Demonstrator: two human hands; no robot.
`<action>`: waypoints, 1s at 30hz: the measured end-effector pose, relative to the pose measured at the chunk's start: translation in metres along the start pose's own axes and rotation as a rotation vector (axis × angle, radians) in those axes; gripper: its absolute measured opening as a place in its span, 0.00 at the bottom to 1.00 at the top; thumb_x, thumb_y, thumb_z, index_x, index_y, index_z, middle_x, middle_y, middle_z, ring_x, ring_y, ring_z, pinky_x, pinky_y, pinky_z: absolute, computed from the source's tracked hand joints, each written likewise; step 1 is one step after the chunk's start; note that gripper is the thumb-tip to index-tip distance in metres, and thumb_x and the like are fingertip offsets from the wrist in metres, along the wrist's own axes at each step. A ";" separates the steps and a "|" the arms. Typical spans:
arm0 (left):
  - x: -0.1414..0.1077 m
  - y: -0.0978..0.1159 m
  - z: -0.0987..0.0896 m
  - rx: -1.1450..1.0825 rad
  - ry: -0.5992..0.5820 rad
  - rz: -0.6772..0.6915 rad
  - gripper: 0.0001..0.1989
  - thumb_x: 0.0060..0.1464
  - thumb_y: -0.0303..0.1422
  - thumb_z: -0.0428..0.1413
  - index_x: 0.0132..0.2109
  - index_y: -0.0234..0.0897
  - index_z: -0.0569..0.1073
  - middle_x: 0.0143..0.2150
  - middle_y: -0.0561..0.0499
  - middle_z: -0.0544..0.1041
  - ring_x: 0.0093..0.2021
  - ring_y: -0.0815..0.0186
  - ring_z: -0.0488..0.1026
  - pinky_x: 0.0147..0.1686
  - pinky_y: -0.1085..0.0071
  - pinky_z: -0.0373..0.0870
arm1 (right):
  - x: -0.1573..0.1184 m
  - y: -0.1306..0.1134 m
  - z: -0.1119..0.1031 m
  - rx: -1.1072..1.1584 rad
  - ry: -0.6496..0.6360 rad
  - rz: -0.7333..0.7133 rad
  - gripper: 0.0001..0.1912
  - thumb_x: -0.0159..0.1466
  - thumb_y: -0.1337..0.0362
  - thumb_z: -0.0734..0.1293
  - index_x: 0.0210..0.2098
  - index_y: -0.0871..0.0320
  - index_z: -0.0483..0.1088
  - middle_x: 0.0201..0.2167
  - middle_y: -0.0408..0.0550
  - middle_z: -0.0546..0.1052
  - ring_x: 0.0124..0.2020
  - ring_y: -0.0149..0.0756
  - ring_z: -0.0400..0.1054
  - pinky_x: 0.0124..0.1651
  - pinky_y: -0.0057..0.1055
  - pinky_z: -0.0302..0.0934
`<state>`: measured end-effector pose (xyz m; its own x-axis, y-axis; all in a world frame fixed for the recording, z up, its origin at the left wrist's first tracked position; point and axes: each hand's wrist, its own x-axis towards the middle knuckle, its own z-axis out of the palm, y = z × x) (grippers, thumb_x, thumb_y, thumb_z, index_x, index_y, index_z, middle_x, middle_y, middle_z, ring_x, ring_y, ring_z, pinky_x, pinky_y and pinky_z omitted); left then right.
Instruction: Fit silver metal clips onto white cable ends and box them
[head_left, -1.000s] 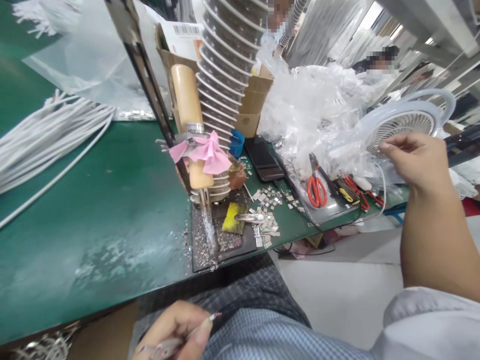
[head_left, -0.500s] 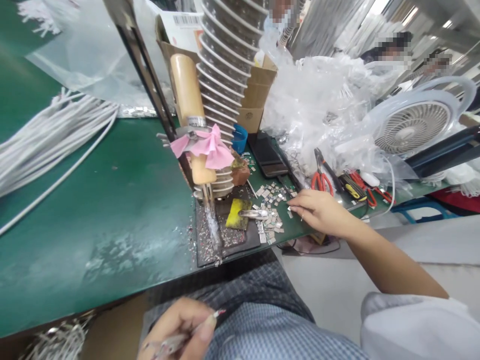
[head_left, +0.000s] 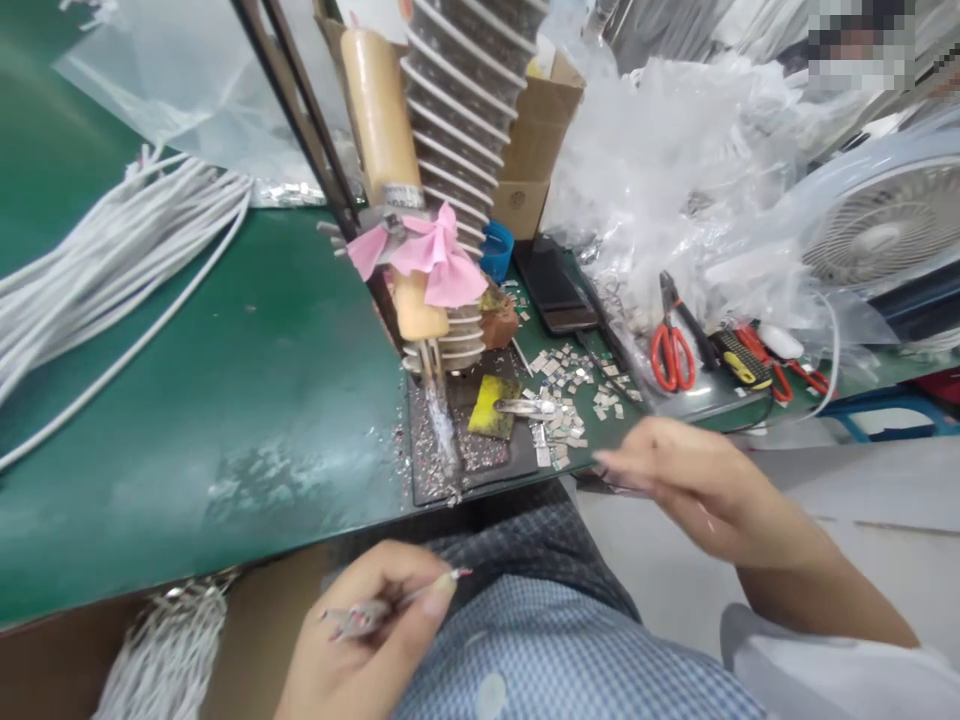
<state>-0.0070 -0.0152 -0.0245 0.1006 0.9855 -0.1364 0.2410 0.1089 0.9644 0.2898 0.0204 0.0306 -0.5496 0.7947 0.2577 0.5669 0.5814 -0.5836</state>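
While the green counter [head_left: 225, 380] fills most of what I see, the work sits at its near edge, just beyond both sets of fingers. Ahead of my right hand [head_left: 697, 485] stands the soldering iron [head_left: 390, 200] in its coiled holder [head_left: 465, 150], tip down over a dark tray [head_left: 465, 470]. Nearer, the loose metal clips [head_left: 562, 410] lie scattered just past the right fingers [head_left: 622, 462], which are pinched together (I cannot tell whether a clip sits between them). My left hand [head_left: 367, 650] rests low over the lap, fingers closed on a thin cable end [head_left: 397, 605] whose stripped tip points right. To do this well, I judge the right fingers should carry one clip only, squarely oriented, and meet that tip with the left hand held steady.
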 end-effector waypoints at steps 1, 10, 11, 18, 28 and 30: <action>0.002 0.002 -0.001 -0.006 -0.036 0.010 0.06 0.53 0.32 0.58 0.28 0.40 0.75 0.23 0.55 0.74 0.23 0.69 0.69 0.23 0.78 0.65 | -0.004 -0.007 0.010 0.081 -0.044 -0.009 0.20 0.67 0.75 0.58 0.56 0.58 0.67 0.28 0.44 0.71 0.29 0.29 0.66 0.32 0.24 0.64; -0.004 0.010 0.013 -0.198 -0.026 -0.079 0.05 0.53 0.29 0.60 0.29 0.38 0.75 0.22 0.56 0.71 0.22 0.74 0.63 0.22 0.81 0.61 | -0.004 -0.042 0.095 0.544 0.132 0.308 0.01 0.65 0.67 0.65 0.35 0.56 0.68 0.22 0.40 0.74 0.19 0.25 0.66 0.21 0.21 0.59; -0.006 0.009 0.014 -0.213 -0.016 -0.088 0.05 0.52 0.29 0.60 0.29 0.38 0.75 0.22 0.56 0.71 0.22 0.74 0.62 0.22 0.81 0.61 | -0.001 -0.044 0.099 0.567 0.137 0.309 0.03 0.65 0.68 0.64 0.37 0.56 0.69 0.23 0.42 0.76 0.21 0.26 0.68 0.23 0.21 0.62; -0.007 0.007 0.014 -0.352 -0.092 -0.109 0.05 0.54 0.26 0.60 0.30 0.38 0.75 0.26 0.55 0.76 0.27 0.72 0.72 0.28 0.80 0.68 | 0.009 -0.048 0.107 0.738 0.126 0.338 0.08 0.64 0.71 0.62 0.43 0.55 0.65 0.29 0.44 0.77 0.27 0.29 0.74 0.27 0.23 0.68; -0.005 0.004 0.015 -0.404 -0.113 -0.066 0.06 0.55 0.25 0.58 0.30 0.37 0.73 0.35 0.51 0.80 0.32 0.69 0.74 0.33 0.76 0.70 | 0.016 -0.049 0.109 0.628 0.157 0.251 0.07 0.63 0.73 0.61 0.39 0.56 0.65 0.24 0.39 0.71 0.21 0.24 0.65 0.23 0.20 0.60; -0.005 0.004 0.015 -0.393 -0.105 -0.069 0.07 0.55 0.25 0.59 0.29 0.37 0.72 0.34 0.50 0.80 0.31 0.69 0.74 0.31 0.75 0.69 | 0.017 -0.049 0.110 0.597 0.155 0.236 0.08 0.62 0.73 0.61 0.39 0.56 0.65 0.24 0.39 0.71 0.21 0.24 0.65 0.23 0.20 0.60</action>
<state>0.0081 -0.0211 -0.0229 0.2000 0.9578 -0.2064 -0.1339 0.2354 0.9626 0.1849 -0.0137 -0.0210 -0.3323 0.9308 0.1523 0.1993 0.2271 -0.9533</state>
